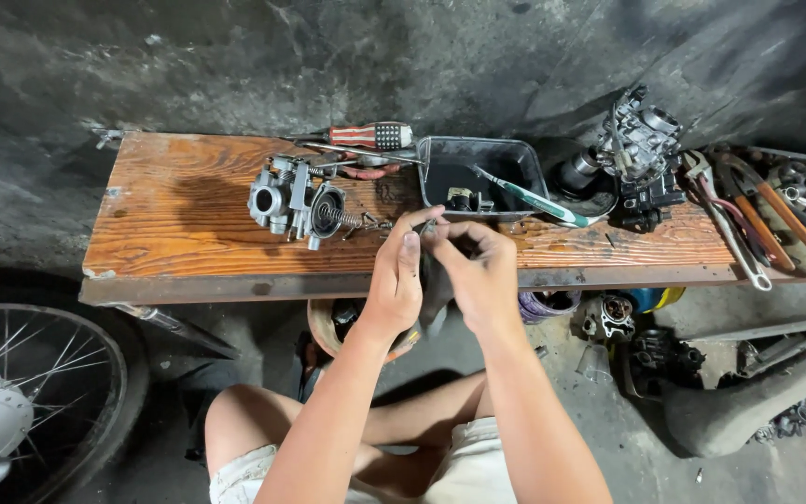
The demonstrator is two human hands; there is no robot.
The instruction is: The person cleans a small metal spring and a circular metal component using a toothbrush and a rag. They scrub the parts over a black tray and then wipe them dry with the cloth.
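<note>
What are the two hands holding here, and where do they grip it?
Both the left hand and right hand pinch one tiny part between their fingertips, above the wooden bench. It is too small to identify, or to tell which end is gripped.

carburetor (293, 200) left of tray (440, 154)

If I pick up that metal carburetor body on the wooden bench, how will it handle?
The carburetor body looks like cast metal, so probably rigid and heavy for its size. Its spring sticks out sideways and may flex or snag. Lumpy shape: unlikely to roll.
</note>
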